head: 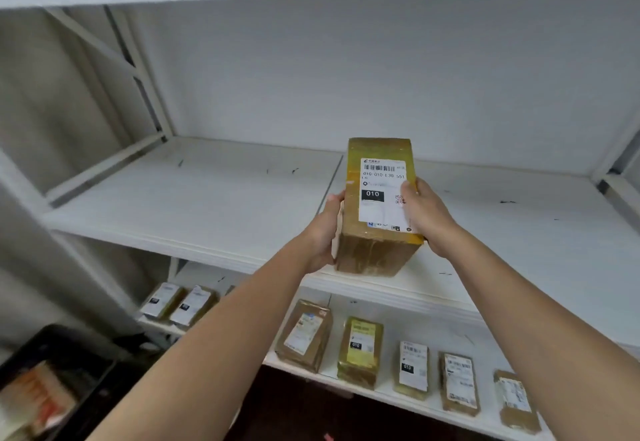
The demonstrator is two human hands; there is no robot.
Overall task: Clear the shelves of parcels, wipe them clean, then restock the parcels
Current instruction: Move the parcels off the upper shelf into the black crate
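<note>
A long brown parcel (pixel 374 253) wrapped in yellowish tape, with a white label reading 010 on top, is at the front edge of the white middle shelf (pixel 194 198). My left hand (pixel 323 232) grips its left side, thumb near the top edge. My right hand (pixel 427 213) grips its right side, thumb lying over the label. Whether the parcel's base touches the shelf board cannot be told. Apart from this parcel the middle shelf carries nothing, only a few dark marks.
The lower shelf (pixel 446 333) holds several labelled brown parcels in a row, among them a taped one (pixel 360 350) and two at the left (pixel 180 303). A black crate (pixel 79 364) with orange contents sits at the bottom left. White shelf uprights (pixel 145 73) frame the bay.
</note>
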